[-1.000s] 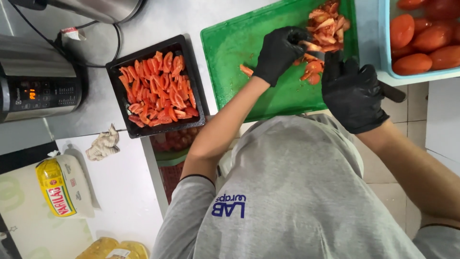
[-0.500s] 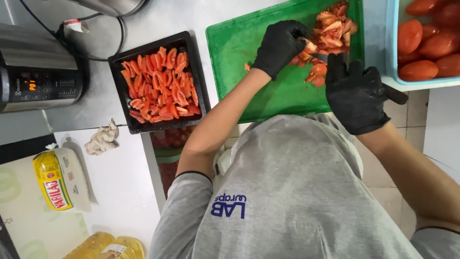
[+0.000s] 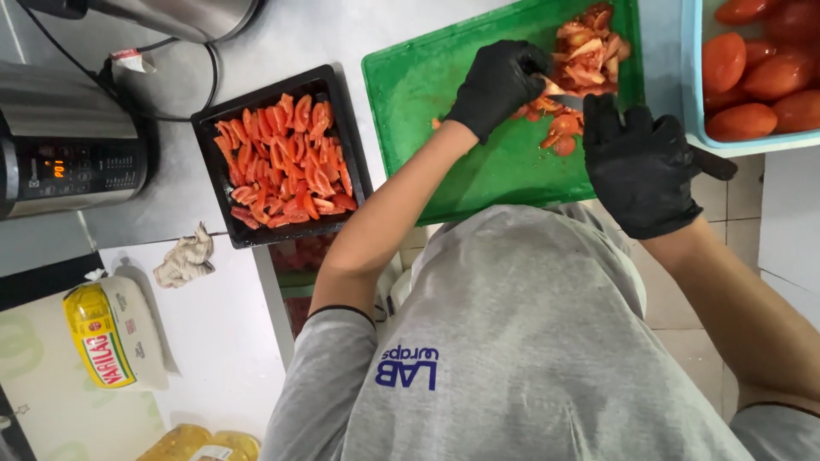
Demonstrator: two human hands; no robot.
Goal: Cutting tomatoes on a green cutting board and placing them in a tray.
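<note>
A: Where are ur hands rn?
B: Upper right of frame. Ur left hand (image 3: pixel 500 85) is pinning tomato pieces (image 3: pixel 585 60) on the green board (image 3: pixel 444 94); ur right hand (image 3: pixel 641 166) is gripping the knife (image 3: pixel 713 164).
A: Cut slices?
B: Sitting in 1 black tray (image 3: pixel 342 111), upper center-left.

Knife (image 3: pixel 589 101): blade mostly hidden btwn left hand (image 3: pixel 500 84) & right hand (image 3: pixel 641 166); only a sliver + black handle end show. Tomato pile (image 3: pixel 589 51) cut off by top edge. Blue tub (image 3: pixel 694 102) w/ whole tomatoes (image 3: pixel 756 77) runs off right edge. Kettle (image 3: pixel 171 13), top left, cropped. Cooker display (image 3: pixel 55 168) too small to read. Bottles (image 3: pixel 192 444), prob. oil, cut at bottom.
</note>
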